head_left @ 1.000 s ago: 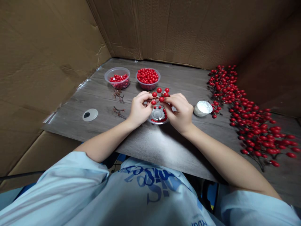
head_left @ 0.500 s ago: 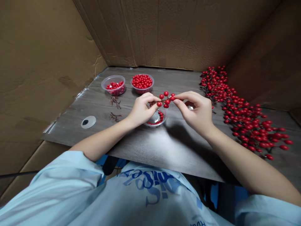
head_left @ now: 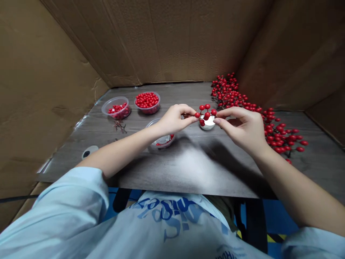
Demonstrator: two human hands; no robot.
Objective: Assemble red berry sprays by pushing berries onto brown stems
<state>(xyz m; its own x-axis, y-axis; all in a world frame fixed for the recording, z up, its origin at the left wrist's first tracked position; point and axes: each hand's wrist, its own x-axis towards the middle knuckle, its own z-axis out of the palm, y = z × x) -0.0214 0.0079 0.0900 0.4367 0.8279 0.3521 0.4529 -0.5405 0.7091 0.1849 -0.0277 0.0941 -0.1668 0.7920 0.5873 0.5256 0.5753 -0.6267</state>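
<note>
Berry sprays (head_left: pixel 229 91) lie heaped in a long drift toward the right side of the counter (head_left: pixel 194 169), their thin brown stems loaded with glossy red berries, and they look finished. Plenty of loose stock remains on the far left: a clear plastic tub (head_left: pixel 101 107) holds single red berries, and a second clear tub (head_left: pixel 159 101) beside it looks more densely filled. A shallow clear dish (head_left: pixel 151 121), partly behind the left forearm (head_left: pixel 129 151), holds only a few berries. A bare brown stem (head_left: pixel 119 126) lies near the first tub, with no berries on it.

A small berry spray (head_left: pixel 206 113) with a handful of berries sits between the hands, well above the counter's near edge. The left hand (head_left: pixel 174 120) is closed, its thumb and forefinger pinching the spray's left end. The right hand (head_left: pixel 242 129) pinches the right end with thumb and forefinger, its other fingers loosely curled. Directly beneath the spray stands a white round pot (head_left: pixel 208 125); whether they touch, I cannot tell from this angle.
</note>
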